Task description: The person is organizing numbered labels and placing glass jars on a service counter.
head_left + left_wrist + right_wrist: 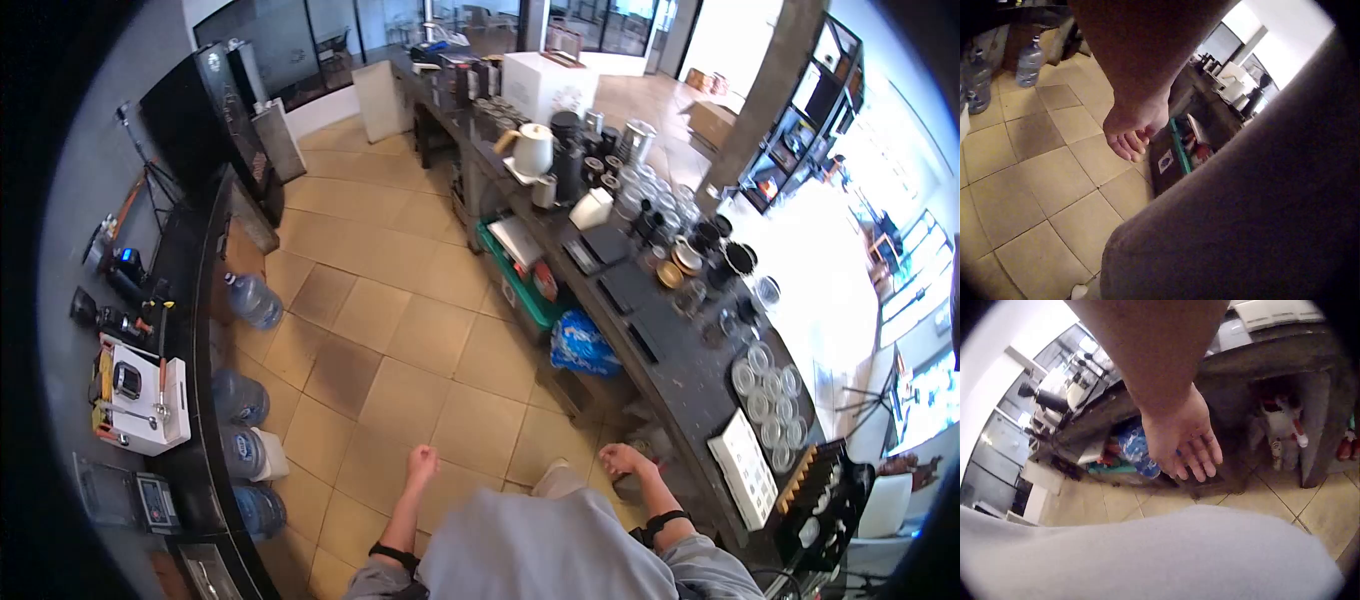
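Both hands hang in front of the body over the tiled floor (400, 390). The left hand (423, 464) holds nothing; in the left wrist view its fingers (1125, 145) hang loosely curled. The right hand (624, 459) is beside the long dark counter (640, 350), also with nothing in it. Its fingers (1197, 464) are relaxed and slightly spread in the right wrist view. Nearest to the right hand is the counter's lower shelf side, where a blue plastic bag (585, 343) and a green tray (510, 285) sit.
Several large water bottles (255, 302) stand along the left bench (205, 400). On the right counter are a kettle (532, 150), black scales (598, 248), clustered glass cups (768, 395) and a white board (742, 468). A white box (548, 88) stands at the far end.
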`<state>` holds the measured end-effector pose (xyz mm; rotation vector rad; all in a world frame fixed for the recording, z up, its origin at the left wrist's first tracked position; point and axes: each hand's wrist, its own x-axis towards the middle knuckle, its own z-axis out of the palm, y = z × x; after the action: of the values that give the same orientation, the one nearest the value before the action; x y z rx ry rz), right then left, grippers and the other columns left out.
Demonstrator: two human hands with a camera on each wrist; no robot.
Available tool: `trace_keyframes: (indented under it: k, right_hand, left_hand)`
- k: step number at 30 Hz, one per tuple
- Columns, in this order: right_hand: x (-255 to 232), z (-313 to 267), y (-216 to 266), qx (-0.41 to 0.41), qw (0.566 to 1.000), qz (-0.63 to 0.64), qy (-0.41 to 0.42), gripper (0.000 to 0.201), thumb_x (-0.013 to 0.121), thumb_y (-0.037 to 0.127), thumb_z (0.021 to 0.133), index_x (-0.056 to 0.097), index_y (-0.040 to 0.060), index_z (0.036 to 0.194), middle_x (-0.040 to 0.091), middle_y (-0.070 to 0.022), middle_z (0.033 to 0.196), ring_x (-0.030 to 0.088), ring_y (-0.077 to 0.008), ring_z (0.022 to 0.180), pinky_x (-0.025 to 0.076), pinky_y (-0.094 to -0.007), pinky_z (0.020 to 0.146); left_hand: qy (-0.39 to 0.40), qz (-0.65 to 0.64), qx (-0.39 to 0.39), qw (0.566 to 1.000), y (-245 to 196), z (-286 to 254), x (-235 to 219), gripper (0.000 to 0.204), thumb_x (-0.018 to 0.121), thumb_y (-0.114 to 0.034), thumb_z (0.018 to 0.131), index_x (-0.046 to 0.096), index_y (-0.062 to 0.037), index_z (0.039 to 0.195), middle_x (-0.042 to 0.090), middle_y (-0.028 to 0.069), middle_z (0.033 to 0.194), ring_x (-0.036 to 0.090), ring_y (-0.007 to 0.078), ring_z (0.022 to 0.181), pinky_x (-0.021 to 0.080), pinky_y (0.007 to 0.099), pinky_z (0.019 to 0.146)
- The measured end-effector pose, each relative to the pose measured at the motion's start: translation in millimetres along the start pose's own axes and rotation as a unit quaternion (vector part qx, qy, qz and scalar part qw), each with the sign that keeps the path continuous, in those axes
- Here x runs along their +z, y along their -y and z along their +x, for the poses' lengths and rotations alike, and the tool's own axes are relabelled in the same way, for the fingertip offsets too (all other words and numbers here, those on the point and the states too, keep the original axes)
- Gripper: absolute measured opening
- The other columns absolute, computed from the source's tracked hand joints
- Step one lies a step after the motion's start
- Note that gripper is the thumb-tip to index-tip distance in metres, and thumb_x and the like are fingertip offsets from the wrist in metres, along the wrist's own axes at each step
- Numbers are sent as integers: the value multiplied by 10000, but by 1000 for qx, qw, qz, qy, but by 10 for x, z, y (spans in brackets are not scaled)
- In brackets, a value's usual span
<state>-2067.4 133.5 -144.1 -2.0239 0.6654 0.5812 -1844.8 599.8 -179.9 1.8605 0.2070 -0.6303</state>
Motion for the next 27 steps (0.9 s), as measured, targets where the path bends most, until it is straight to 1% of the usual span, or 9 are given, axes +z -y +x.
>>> trace_keyframes:
  k: [2, 6, 11, 15, 17, 19, 21, 24, 27]
  right_hand:
    - [40, 330, 374, 49, 995, -52, 65, 384, 548, 342, 905, 631, 43, 1132, 706, -131, 903, 674, -275, 776, 516, -419, 719]
    - [140, 1263, 649, -89, 982, -140, 94, 273, 495, 220, 927, 622, 72, 1119, 690, -61, 856, 667, -169, 723, 539, -311, 619]
    - [339, 2816, 994, 42, 965, -133, 223, 261, 471, 182, 914, 618, 96, 1111, 676, -62, 809, 626, -175, 665, 507, -315, 561]
    - [269, 3760, 1893, 23, 961, -106, 254, 268, 460, 181, 912, 620, 97, 1111, 675, -59, 798, 610, -183, 639, 491, -310, 542]
    - [275, 4279, 2257, -161, 951, -187, 184, 295, 513, 285, 871, 669, 35, 874, 698, -128, 723, 669, -267, 600, 536, -404, 563]
    - [85, 4351, 3148, -83, 977, -117, 157, 303, 496, 272, 879, 664, 21, 859, 696, -130, 728, 667, -250, 603, 542, -394, 579]
    - [20, 4611, 3719, -126, 969, -148, 153, 309, 483, 264, 886, 654, 7, 867, 683, -136, 708, 660, -237, 597, 536, -386, 579]
    - [33, 5017, 4305, -127, 965, -137, 185, 349, 485, 318, 923, 634, 45, 1083, 699, -115, 844, 659, -217, 665, 537, -369, 582]
    - [84, 5419, 4649, -147, 963, -122, 189, 338, 483, 323, 929, 632, 49, 1058, 695, -109, 830, 658, -215, 656, 529, -372, 562]
  left_hand:
    - [-4, -62, -23, 998, -43, 85, -230, 152, 555, -179, 954, 605, -54, 882, 626, 40, 705, 577, 115, 541, 471, 263, 500]
    - [-15, -106, -35, 994, -555, 404, -442, 139, 551, -177, 966, 615, -55, 945, 636, 46, 730, 604, 120, 585, 485, 265, 516]
    - [44, -59, -7, 997, -928, 1171, -829, 159, 504, -181, 1003, 614, -69, 1025, 658, 52, 797, 630, 130, 672, 506, 285, 560]
    - [32, -17, -80, 996, -570, 1691, -1328, 182, 490, -165, 990, 636, -59, 975, 665, 55, 784, 638, 162, 654, 518, 327, 563]
    - [3, -3, -134, 991, -436, 1841, -1574, 210, 494, -152, 974, 640, -46, 867, 657, 50, 746, 642, 169, 647, 519, 339, 557]
    - [-11, -21, -168, 985, -292, 1876, -1743, 234, 498, -147, 966, 637, -42, 809, 652, 46, 725, 643, 168, 645, 519, 342, 553]
    - [-50, -36, -192, 980, -112, 1891, -1871, 281, 470, -139, 974, 622, -48, 756, 632, 46, 690, 627, 158, 629, 508, 331, 540]
    - [47, -230, -251, 939, 158, 2019, -2131, 206, 510, -127, 916, 623, -63, 756, 616, 43, 668, 622, 175, 635, 505, 372, 542]
    - [55, -280, -293, 912, 114, 2278, -2261, 165, 525, -136, 907, 625, -68, 795, 621, 53, 688, 629, 184, 649, 509, 378, 551]
